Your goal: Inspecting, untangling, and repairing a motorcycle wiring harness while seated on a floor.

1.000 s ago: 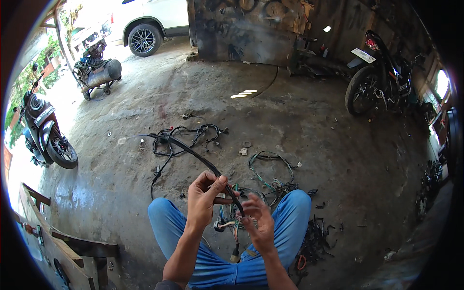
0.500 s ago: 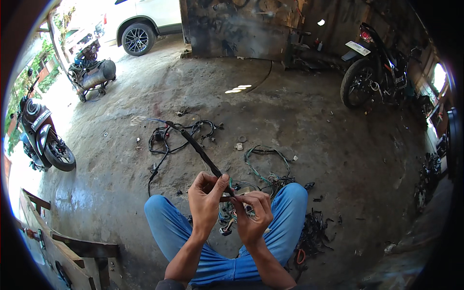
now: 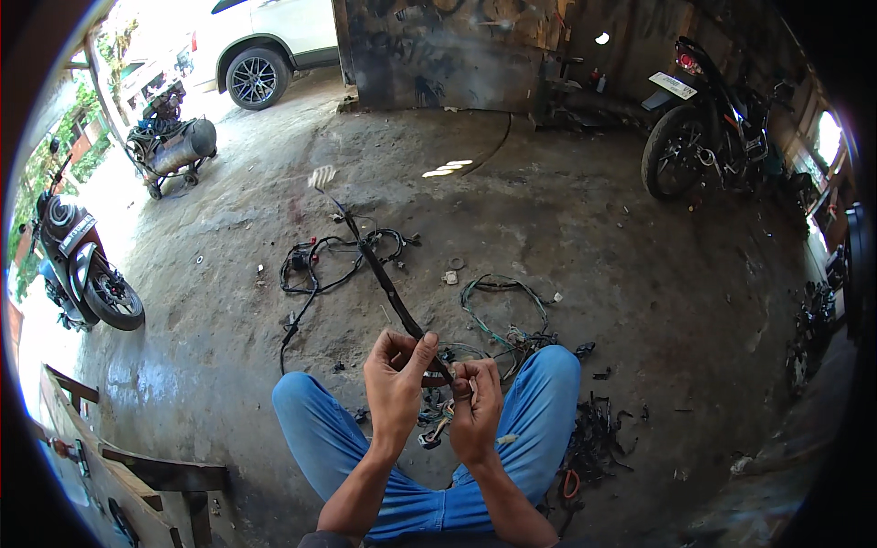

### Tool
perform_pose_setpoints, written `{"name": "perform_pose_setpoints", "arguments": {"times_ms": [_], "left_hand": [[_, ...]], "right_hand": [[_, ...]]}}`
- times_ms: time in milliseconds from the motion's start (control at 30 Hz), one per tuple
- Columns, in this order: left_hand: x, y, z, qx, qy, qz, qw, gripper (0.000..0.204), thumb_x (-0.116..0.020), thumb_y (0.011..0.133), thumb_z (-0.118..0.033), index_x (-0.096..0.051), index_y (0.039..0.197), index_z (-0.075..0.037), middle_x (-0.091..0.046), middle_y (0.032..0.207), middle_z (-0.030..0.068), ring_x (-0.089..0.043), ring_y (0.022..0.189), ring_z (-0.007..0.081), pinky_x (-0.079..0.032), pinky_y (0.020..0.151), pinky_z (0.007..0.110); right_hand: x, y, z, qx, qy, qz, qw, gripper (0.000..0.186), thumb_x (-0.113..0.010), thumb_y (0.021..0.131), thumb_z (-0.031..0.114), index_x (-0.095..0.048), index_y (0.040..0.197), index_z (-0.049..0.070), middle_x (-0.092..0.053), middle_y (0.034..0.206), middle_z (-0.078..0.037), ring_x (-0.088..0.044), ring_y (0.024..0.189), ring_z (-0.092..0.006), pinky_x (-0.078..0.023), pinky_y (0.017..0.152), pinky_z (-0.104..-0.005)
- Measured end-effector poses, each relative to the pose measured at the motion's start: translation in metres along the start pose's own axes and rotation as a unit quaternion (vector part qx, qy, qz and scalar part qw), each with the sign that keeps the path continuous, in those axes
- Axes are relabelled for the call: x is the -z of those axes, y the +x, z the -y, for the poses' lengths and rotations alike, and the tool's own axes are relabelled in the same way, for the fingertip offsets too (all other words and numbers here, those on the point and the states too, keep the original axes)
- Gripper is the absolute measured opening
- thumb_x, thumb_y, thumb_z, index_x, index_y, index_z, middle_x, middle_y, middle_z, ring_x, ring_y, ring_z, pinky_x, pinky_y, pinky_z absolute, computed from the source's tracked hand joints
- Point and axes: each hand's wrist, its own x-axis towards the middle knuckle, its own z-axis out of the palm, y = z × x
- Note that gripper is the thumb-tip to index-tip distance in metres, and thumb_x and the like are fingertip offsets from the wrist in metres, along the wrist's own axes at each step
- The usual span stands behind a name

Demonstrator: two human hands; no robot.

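Note:
A black wrapped wiring harness [image 3: 385, 285] slants up and away from between my knees, with thinner wires at its far end and a pale connector [image 3: 322, 176] at the tip. My left hand [image 3: 393, 388] pinches the harness near its lower end, between thumb and fingers. Just to the right, my right hand [image 3: 477, 416] has its fingers closed at the harness's lower end; exactly which strand it grips is partly hidden. Loose wires with connectors [image 3: 431, 437] hang or lie below my hands, between my legs.
On the concrete floor lie another black harness [image 3: 315, 283], a loop of greenish wires [image 3: 466, 297] and black scraps [image 3: 594, 447]. A wooden bench [image 3: 137, 484] stands at near left. Motorcycles [image 3: 91, 265] flank both sides; an air compressor [image 3: 183, 146] and white car [image 3: 274, 55] are farther off.
The harness's far end has swung upward and slightly right, showing its pale connector more clearly. My right hand has turned, its fingers curling more upright at the lower end. My left hand keeps its pinch.

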Motion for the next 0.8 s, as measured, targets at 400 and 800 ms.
{"name": "perform_pose_setpoints", "arguments": {"times_ms": [400, 800], "left_hand": [[0.021, 0.008, -0.003, 0.001, 0.031, -0.002, 1.0, 0.027, -0.073, 0.094, -0.019, -0.053, 0.084, -0.003, -0.063, 0.079, 0.005, -0.067, 0.068, 0.0139, -0.057, 0.056, 0.027], [0.017, 0.003, -0.024, 0.021, 0.019, 0.02, 0.999, 0.03, -0.071, 0.096, -0.025, -0.056, 0.081, -0.003, -0.066, 0.08, 0.008, -0.068, 0.069, 0.0153, -0.059, 0.054, 0.029]], "right_hand": [[0.033, 0.012, 0.01, 0.003, 0.106, 0.004, 0.994, 0.019, -0.051, 0.106, 0.018, -0.056, 0.103, 0.0, -0.058, 0.095, -0.007, -0.059, 0.093, -0.0157, -0.049, 0.092, -0.0305], [0.006, -0.018, 0.008, -0.184, 0.182, 0.127, 0.958, 0.02, -0.065, 0.1, 0.016, -0.069, 0.107, -0.003, -0.065, 0.087, 0.0, -0.055, 0.072, -0.004, -0.042, 0.065, -0.0196]]}}
